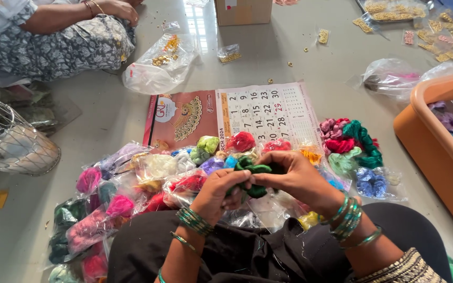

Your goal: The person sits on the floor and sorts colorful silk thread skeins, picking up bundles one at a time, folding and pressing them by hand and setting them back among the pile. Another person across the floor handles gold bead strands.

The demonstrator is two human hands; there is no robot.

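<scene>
My left hand [220,193] and my right hand [292,178] meet over my lap, both gripping a dark green bundle of silk thread [254,169]. The bundle's loops stick up between my fingers and part of it hangs below them. Green bangles ring both wrists. Under and around my hands lies a heap of thread bundles in clear plastic bags [132,188]: pink, red, light green, blue, yellow. A wall calendar [232,114] lies flat on the floor just beyond the heap.
Loose pink, red and green thread bundles [350,141] lie at right beside an orange plastic tub [430,141]. Another person sits at top left [64,36]. A wire basket [11,139] stands left. Bags of gold trinkets [161,60], a cardboard box [242,11] lie farther off.
</scene>
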